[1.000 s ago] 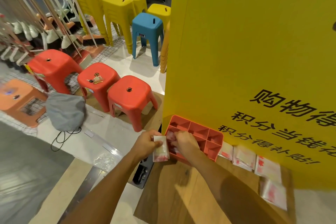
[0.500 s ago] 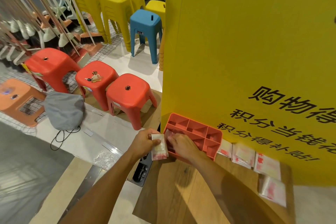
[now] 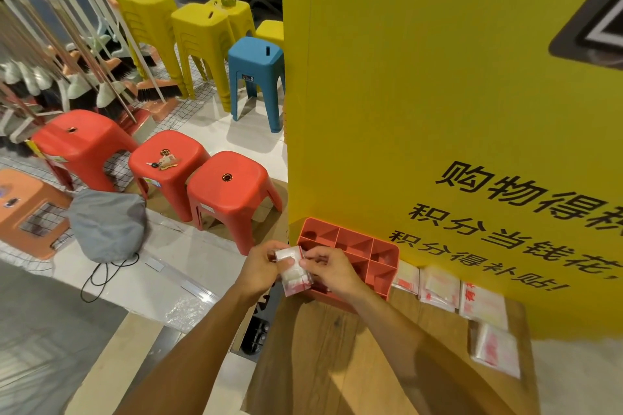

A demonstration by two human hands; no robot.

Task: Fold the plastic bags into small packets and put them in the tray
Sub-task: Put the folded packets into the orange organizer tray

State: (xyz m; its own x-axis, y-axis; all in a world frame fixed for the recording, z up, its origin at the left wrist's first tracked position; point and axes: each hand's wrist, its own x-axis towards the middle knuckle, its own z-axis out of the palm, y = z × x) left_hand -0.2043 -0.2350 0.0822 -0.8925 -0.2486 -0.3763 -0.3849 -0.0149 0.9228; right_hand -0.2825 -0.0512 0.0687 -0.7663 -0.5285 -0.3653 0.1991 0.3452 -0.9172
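Observation:
A folded plastic bag packet (image 3: pixel 294 271), white with red print, is held upright between both hands at the near left corner of the red divided tray (image 3: pixel 350 242). My left hand (image 3: pixel 261 268) grips the packet's left side. My right hand (image 3: pixel 332 271) pinches its top right edge, over the tray's front compartments. The tray stands on a wooden table (image 3: pixel 323 354) against a yellow sign board (image 3: pixel 438 94). Several flat plastic bags (image 3: pixel 438 288) lie in a row along the board to the tray's right.
Red stools (image 3: pixel 232 192) stand left of the table, one carrying keys (image 3: pixel 163 160). A grey bag (image 3: pixel 108 224) with a cord lies on the floor. Yellow and blue stools (image 3: pixel 258 77) and brooms (image 3: pixel 101 77) are farther back.
My right hand has come out of the tray's front compartments and now pinches the packet that my left hand was holding alone. The packet sits slightly higher and closer to the tray.

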